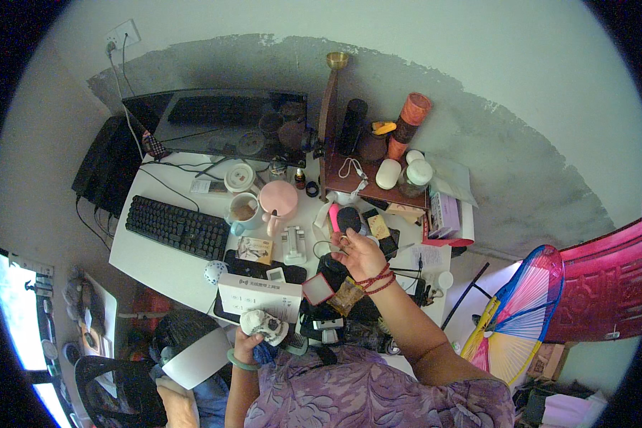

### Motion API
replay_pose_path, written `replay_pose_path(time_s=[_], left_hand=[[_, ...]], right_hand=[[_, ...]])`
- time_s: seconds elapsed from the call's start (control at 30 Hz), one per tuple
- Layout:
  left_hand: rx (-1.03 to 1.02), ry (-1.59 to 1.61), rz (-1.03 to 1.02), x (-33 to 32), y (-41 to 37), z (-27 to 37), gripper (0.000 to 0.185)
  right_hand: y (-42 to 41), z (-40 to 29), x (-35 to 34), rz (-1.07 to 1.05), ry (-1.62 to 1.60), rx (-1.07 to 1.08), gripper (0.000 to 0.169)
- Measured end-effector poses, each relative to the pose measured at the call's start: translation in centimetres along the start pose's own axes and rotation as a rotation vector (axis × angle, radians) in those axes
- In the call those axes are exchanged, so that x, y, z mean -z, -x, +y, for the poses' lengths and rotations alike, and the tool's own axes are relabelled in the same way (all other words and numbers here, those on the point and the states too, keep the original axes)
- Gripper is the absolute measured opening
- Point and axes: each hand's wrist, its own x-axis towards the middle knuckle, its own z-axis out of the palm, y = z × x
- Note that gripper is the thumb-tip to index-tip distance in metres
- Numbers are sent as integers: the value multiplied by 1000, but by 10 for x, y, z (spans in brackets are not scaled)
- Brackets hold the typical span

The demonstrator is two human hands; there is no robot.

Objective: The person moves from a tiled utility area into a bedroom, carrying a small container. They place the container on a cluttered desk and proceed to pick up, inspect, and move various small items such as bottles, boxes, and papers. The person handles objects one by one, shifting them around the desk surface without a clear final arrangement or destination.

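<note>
My left hand (247, 345) grips a bundled white cloth item (264, 326) with dark markings, held low in front of my body. Dark blue fabric (265, 353) shows beside that hand; whether I hold it too is unclear. My right hand (361, 257) is raised over the cluttered right part of the desk, palm partly up. Its thumb and fingers pinch what looks like a thin dark cord (316, 247), which loops out to the left. Just past the white item stands a white printed box (260, 294). A red-edged square case (318, 289) and a clear packet (345, 297) lie below my right hand.
On the white desk (160, 273) are a black keyboard (176, 227), a blue mug (243, 208), a pink lidded mug (278, 199) and a white phone stand (294, 246). Behind stand a monitor (230, 125) and a wooden shelf (374, 179). Another person's limb (176, 398) shows lower left.
</note>
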Motion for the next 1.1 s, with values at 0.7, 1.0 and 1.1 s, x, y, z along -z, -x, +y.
replay_pose_path(time_s=[0.7, 1.0, 1.1], left_hand=[[36, -98, -47, 12, -1, -10, 69], [52, -58, -15, 3, -2, -3, 67], [40, -67, -16, 5, -3, -6, 66]], right_hand=[[10, -2, -9, -224, 345, 303, 20], [15, -3, -13, -222, 495, 393, 20], [20, -6, -19, -211, 538, 393, 20]])
